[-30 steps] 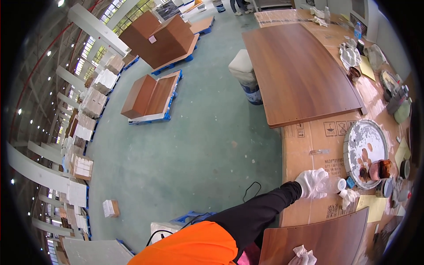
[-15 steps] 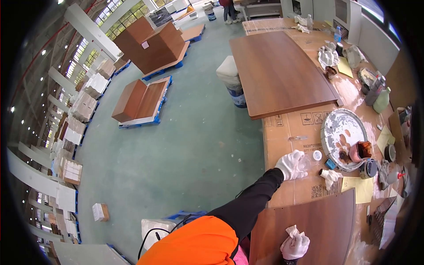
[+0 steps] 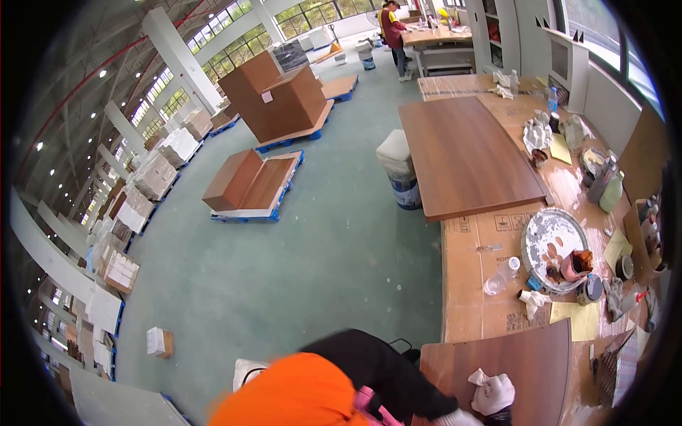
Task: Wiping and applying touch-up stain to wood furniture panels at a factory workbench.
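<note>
At the lower edge, my right hand [image 3: 495, 395], in a white glove, is closed on a crumpled white cloth [image 3: 477, 377]. It rests on a brown wood-grain panel [image 3: 529, 355]. My left hand [image 3: 458, 418], gloved in white too, is near the panel's front edge beside the right wrist; its fingers are cut off by the picture's lower edge. A clear plastic bottle [image 3: 501, 278] with a white cap is on the cardboard-covered table [image 3: 465, 305], beyond the panel. Beside the bottle lies a crumpled white piece of cloth or glove [image 3: 534, 302].
A paint-smeared round lid [image 3: 533, 245] carries a pink cup [image 3: 572, 267]; a dark jar [image 3: 591, 290] stands beside it. Farther along lies a larger brown panel [image 3: 476, 156]. A bucket [image 3: 405, 192] stands left of the table. Another person [image 3: 393, 35] is at a far bench.
My left hand has let go of the clear bottle and drawn back toward me, beside the right hand. The view has tilted up, bringing the far person into fuller sight.
</note>
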`<move>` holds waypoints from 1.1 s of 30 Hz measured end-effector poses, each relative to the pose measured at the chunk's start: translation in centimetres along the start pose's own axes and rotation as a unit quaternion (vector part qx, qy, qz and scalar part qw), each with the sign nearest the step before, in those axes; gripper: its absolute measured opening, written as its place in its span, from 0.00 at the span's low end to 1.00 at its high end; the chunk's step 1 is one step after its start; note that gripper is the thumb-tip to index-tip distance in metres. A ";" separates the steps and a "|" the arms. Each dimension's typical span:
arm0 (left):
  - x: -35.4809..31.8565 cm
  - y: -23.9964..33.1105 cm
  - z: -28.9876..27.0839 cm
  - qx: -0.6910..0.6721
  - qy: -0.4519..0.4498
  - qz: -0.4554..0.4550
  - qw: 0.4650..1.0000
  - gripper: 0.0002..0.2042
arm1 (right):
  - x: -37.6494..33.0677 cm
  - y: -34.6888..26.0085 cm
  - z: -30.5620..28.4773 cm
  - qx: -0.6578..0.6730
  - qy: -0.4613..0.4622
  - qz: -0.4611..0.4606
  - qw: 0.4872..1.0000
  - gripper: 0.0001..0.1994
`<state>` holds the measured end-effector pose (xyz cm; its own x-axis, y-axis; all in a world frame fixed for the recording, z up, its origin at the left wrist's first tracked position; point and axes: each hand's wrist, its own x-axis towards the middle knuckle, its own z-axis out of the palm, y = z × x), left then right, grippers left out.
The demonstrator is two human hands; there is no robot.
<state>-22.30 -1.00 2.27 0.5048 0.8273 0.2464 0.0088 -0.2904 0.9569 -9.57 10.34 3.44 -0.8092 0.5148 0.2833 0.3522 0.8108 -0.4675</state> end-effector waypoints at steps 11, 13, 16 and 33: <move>-2.7 1.1 -3.6 0.021 -0.012 0.055 0.998 0.10 | 8.1 -10.2 -16.9 0.141 -0.136 0.150 0.969 0.07; -3.1 1.5 -4.7 0.024 -0.016 0.062 0.998 0.10 | 10.2 -10.9 -18.0 0.107 -0.157 0.096 0.977 0.06; -3.9 2.1 -6.9 0.035 -0.025 0.071 0.997 0.10 | 12.9 -13.2 -18.7 0.051 -0.171 0.059 0.982 0.06; -4.2 3.8 -12.9 0.061 -0.035 0.120 0.990 0.12 | 15.5 -18.9 -15.1 -0.004 -0.173 0.006 0.985 0.05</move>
<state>-35.53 0.61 6.86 0.5640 0.6930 0.4490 -0.0171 -0.5338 0.8454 -21.68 7.21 29.35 -0.9166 0.3992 -0.0240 0.3641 0.8083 -0.4627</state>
